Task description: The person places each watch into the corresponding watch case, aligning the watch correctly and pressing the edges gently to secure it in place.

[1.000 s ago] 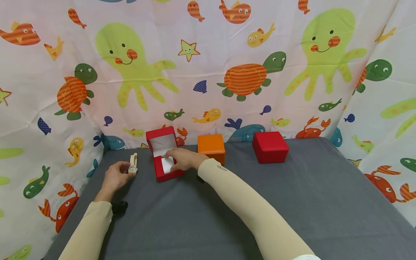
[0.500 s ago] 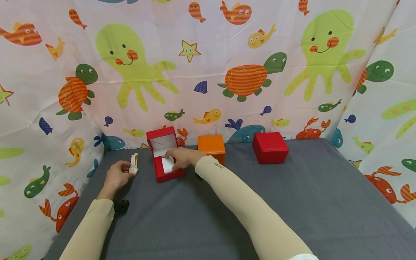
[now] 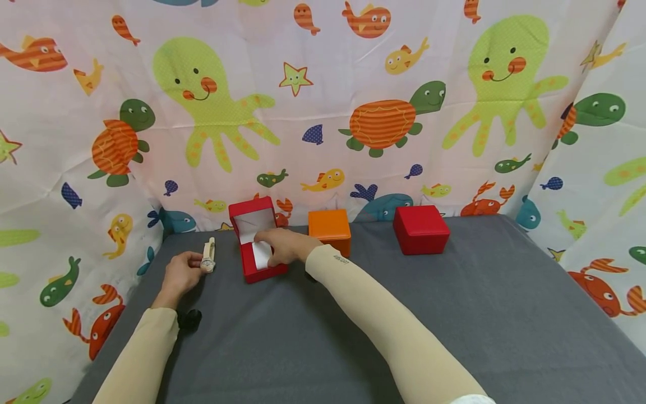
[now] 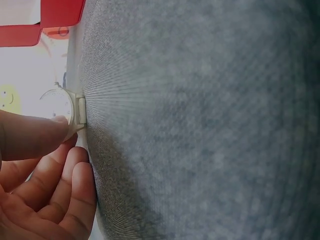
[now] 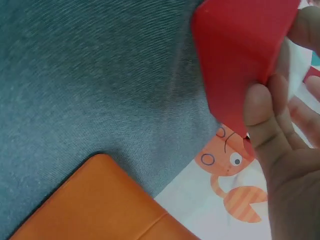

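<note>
At the left, a cream-strapped wristwatch [image 3: 208, 256] with a round dial lies on the grey cloth. My left hand [image 3: 180, 276] pinches it; in the left wrist view the thumb lies on the watch face [image 4: 55, 104] and the other fingers curl beside and below. To its right stands an open red watch box [image 3: 267, 274], its lid tilted back, with a white cushion [image 3: 261, 255] inside. My right hand [image 3: 287, 246] reaches into this box, thumb and fingers about the cushion. In the right wrist view one finger touches the red box's outer wall [image 5: 232, 60]; the cushion is mostly hidden there.
Behind my right wrist is a closed orange box [image 3: 329, 225]. Further right stands a closed red box [image 3: 420, 229]. A patterned curtain [image 3: 313, 157] with sea animals borders the grey table [image 3: 353, 359] at the back and both sides.
Both hands hold almost the same places. The whole head view shifts very slightly; the watch and the boxes stay where they were.
</note>
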The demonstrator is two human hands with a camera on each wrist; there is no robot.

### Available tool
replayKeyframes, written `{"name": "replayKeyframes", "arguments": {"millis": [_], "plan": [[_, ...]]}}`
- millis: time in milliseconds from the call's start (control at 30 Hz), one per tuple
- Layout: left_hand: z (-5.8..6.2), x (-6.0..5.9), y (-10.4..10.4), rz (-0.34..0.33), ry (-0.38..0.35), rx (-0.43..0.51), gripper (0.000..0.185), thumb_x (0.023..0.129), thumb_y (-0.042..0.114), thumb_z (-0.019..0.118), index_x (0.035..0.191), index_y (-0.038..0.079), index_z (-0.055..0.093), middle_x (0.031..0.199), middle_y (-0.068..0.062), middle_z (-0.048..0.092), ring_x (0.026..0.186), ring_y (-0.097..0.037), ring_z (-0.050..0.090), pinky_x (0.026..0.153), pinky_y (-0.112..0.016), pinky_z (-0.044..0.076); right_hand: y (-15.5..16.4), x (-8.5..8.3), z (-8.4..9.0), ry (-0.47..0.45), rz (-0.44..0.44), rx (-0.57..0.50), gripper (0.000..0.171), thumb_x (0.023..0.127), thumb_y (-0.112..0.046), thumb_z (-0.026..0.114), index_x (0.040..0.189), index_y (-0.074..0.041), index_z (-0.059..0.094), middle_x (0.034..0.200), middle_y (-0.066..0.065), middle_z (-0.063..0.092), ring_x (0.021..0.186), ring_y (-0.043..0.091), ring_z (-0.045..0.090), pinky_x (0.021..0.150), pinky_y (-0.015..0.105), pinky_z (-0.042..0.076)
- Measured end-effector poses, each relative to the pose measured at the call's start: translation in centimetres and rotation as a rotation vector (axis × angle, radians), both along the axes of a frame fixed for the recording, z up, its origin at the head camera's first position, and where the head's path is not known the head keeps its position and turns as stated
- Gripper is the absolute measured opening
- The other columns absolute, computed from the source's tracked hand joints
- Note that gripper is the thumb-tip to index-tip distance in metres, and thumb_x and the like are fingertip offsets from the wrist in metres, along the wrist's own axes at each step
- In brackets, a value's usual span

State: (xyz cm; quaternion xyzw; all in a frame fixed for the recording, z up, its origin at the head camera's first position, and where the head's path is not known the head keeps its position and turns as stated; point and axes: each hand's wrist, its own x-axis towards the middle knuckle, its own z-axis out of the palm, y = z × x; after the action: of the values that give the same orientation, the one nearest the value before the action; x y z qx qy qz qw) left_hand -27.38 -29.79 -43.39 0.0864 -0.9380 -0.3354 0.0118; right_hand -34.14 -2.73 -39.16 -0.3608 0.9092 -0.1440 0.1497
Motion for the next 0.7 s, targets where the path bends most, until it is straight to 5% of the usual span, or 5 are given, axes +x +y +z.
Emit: {"name": "replayKeyframes", "arguments": {"millis": [467, 700], "plan": [[0.26, 0.33, 0.26, 0.016, -0.006, 0.029, 0.033, 0.09, 0.008, 0.063, 0.118, -0.007, 0.058, 0.108, -0.025, 0.061, 0.091, -0.032, 0.055, 0.079, -0.043, 0.049, -0.49, 0.32, 0.4, 0.038, -0.014, 0.068, 0.065, 0.082, -0.029, 0.075, 0.138, -0.018, 0.043, 0.132, 0.001, 0.043, 0.109, 0.014, 0.044, 0.096, 0.029, 0.046], [0.27, 0.72, 0.53, 0.023, 0.085, 0.062, 0.029, 0.09, 0.009, 0.063, 0.114, -0.006, 0.061, 0.103, -0.022, 0.064, 0.085, -0.026, 0.059, 0.065, -0.025, 0.047, -0.6, 0.27, 0.0, 0.043, -0.035, 0.034, 0.069, 0.08, -0.031, 0.078, 0.136, -0.02, 0.04, 0.128, 0.001, 0.042, 0.107, 0.013, 0.044, 0.092, 0.028, 0.048]]}}
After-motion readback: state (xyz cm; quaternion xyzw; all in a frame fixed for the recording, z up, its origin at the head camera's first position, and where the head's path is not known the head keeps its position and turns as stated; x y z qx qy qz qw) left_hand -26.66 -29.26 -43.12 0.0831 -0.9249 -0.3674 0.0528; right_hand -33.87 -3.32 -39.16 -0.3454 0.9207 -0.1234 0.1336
